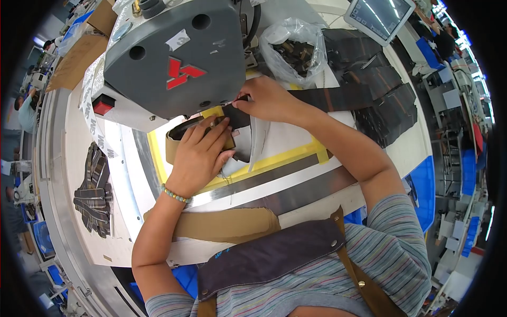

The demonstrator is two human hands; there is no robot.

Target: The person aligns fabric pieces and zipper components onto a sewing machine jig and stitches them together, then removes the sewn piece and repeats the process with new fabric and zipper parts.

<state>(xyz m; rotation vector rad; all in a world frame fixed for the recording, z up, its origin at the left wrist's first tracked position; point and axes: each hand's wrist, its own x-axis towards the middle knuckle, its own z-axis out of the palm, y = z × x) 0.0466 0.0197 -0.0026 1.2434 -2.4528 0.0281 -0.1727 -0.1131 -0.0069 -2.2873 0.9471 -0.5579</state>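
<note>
Under the head of a grey sewing machine with a red logo, both my hands work close together. My left hand lies with fingers stretched over a dark strap and a brass-coloured piece, pressing down from above. A tan band curves out beside it. Thumb and forefinger of my right hand pinch the edge of a dark fabric strap near the needle area. The needle itself is hidden. From behind my right wrist a dark strap with a brown stripe runs to the right.
A clear plastic bag of small metal pieces stands behind my right hand. Dark striped straps are piled right, with more straps at left. A control screen is at the back. Yellow tape borders the work area.
</note>
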